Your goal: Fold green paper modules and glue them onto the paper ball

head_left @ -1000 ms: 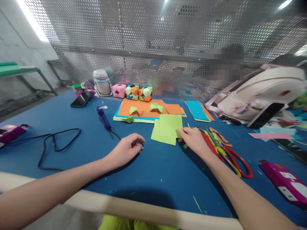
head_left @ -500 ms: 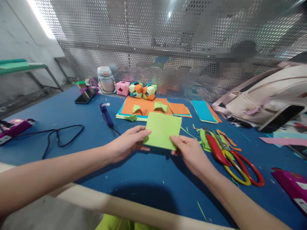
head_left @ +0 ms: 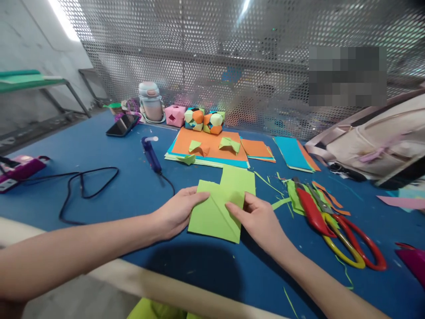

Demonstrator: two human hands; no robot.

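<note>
Between my hands is a smooth, matte square of green paper [head_left: 207, 217], diagonally creased. My left hand [head_left: 174, 213] pinches its left edge, thumb on top; my right hand [head_left: 260, 221], thumb and forefinger nearly closed, grips its right side. Beyond my fingertips shows another green sheet [head_left: 237, 178].

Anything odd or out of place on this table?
Just litter: green offcuts strewn about the scissors, and a stray green sliver towards the near edge of the table. Looks like unswept cutting waste. The held green sheets look intact.
</note>
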